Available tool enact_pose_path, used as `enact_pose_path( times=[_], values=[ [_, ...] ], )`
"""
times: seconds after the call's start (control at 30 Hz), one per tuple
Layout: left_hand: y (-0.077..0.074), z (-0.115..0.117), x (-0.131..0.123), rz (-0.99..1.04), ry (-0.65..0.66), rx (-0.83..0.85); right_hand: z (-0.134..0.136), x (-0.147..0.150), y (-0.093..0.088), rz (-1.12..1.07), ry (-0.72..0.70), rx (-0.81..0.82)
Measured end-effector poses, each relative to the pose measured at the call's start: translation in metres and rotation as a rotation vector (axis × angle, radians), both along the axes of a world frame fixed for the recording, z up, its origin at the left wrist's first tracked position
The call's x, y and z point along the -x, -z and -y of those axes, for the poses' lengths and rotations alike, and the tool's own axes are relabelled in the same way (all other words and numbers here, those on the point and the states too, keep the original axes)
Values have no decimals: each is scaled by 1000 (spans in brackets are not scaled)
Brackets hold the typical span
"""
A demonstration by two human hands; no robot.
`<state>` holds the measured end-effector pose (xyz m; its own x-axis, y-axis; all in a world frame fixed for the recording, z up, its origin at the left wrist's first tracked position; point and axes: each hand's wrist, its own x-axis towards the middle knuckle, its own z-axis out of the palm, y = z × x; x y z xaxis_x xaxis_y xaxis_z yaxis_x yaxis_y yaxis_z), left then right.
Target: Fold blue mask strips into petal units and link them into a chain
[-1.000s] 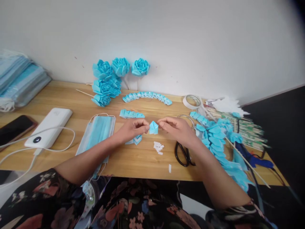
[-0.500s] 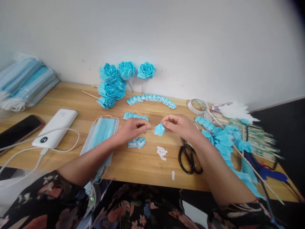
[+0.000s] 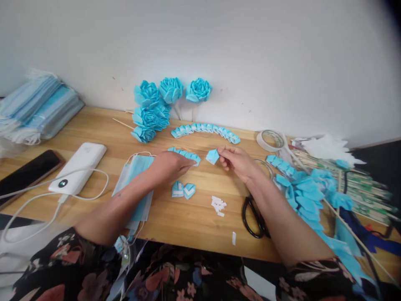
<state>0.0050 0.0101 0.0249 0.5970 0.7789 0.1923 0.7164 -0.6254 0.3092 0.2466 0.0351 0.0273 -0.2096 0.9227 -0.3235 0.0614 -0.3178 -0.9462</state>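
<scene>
My right hand [image 3: 234, 161] pinches a small folded blue petal [image 3: 212, 157] by its right edge, just above the table. My left hand [image 3: 169, 167] is closed, its fingertips pressed together near the right end of a short row of folded petals [image 3: 184, 154]. Whether those fingers grip anything is hidden. Below the left hand lie two loose folded petals [image 3: 189, 190] with white strips on them. Small white tape pieces [image 3: 217, 205] lie in a little heap in front of the right hand, with a single strip [image 3: 234, 238] nearer the edge.
Blue flowers [image 3: 147, 117] and a curved petal row [image 3: 205, 128] are at the back. Black-handled scissors [image 3: 250, 217] lie partly under my right forearm. A tape roll [image 3: 270, 140], a blue petal pile [image 3: 303, 188], a face mask [image 3: 138, 175], power bank [image 3: 78, 167] and phone [image 3: 28, 173] surround the work.
My left hand has turned palm-down and moved to the short petal row. The right hand holds the folded petal with its plain face now toward me. The view has shifted slightly left.
</scene>
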Motion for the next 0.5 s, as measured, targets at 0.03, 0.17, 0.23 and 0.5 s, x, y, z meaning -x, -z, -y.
enact_pose_path(
  times=[0.03,0.17,0.23,0.5],
  values=[
    [-1,0,0,-33,-4,13,0,0,2,6,-12,4],
    [-5,1,-3,-157,-18,100,1,1,6,50,-67,19],
    [-7,2,-4,-193,-29,138,1,2,8,67,-87,28],
    [-7,3,-10,-276,-45,166,-6,11,6,112,-133,25]
  ],
)
